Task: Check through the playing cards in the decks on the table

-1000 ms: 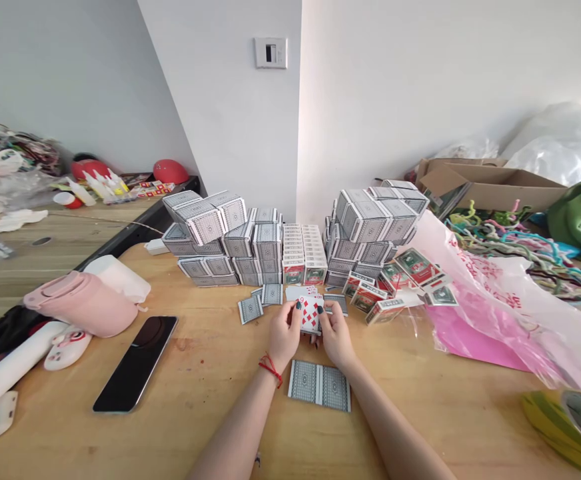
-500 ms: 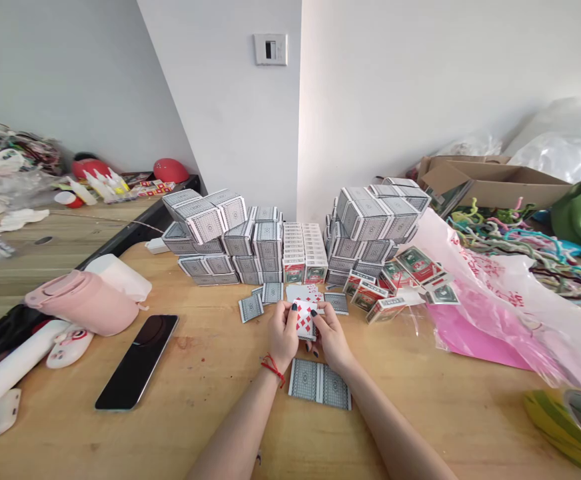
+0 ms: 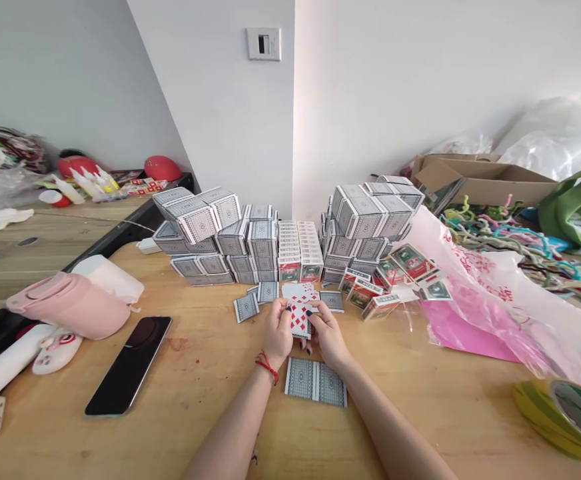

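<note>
Both sides of the cards (image 3: 300,322) were pinched in the fingers (image 3: 285,321) of my left hand (image 3: 276,335) and right hand (image 3: 330,339) above the desk (image 3: 205,407), likely so I could read the faces remotely.

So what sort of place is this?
Probably a craft or packing workspace: tall stacks of playing cards on a wooden table, a roll of tape and tangled colourful cords.

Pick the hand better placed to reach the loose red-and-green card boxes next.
Probably the right hand: the card boxes lie nearer it, on its own side; the left hand would have to cross over. Both hands hold face-up cards, so the right should first let go.
</note>
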Motion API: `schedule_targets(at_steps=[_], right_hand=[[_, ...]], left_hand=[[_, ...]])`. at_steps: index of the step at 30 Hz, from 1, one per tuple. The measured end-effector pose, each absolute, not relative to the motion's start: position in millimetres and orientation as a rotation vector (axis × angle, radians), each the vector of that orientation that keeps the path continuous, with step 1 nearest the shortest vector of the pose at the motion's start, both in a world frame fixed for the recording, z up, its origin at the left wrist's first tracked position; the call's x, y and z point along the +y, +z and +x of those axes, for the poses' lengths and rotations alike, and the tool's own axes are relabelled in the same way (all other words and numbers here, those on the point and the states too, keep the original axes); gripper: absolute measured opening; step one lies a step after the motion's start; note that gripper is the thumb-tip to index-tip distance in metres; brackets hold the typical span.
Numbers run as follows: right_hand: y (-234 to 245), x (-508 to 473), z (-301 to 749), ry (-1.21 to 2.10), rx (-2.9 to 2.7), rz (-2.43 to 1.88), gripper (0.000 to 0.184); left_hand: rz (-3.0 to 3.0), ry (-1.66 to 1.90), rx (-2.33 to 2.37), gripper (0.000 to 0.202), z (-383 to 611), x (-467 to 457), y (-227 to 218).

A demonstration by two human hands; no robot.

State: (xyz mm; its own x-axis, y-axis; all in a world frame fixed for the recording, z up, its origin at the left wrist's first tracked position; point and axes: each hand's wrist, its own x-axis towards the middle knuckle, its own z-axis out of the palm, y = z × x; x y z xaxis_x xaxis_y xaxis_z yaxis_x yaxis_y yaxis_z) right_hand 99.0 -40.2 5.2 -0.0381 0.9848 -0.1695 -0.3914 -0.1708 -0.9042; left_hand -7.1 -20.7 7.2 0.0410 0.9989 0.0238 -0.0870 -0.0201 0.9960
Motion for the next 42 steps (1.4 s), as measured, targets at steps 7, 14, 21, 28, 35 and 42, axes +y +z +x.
schedule_targets(at_steps=[7, 14, 21, 28, 35, 42], right_hand=[[7.2, -39.7, 100.4, 1.511, -0.874, -1.038, 0.022], [5.0, -38.7, 101.3, 1.466, -0.884, -1.048, 0.015], [2.0, -36.0, 105.5, 1.366, -0.911, -1.076, 0.015], [-1.6, -37.6, 103.9, 1.287, -0.965, -1.103, 0.013], [-1.8, -41.4, 104.4, 1.213, -0.991, -1.143, 0.015], [3.1, -39.6, 107.8, 1.221, -0.89, -1.142, 0.026]], left_hand=[[1.025, 1.232, 1.068, 0.01, -5.1, -19.2, 5.9], [1.031, 1.232, 0.986, 0.009, -4.4, -15.5, -1.0], [1.168, 1.248, 1.15, 0.017, -3.4, -16.7, 4.2], [1.199, 1.154, 1.223, 0.032, -2.0, -13.9, 3.5], [1.245, 1.182, 1.281, 0.027, -1.1, -10.8, -2.7], [1.447, 1.195, 1.316, 0.023, -1.4, -14.0, -7.4]])
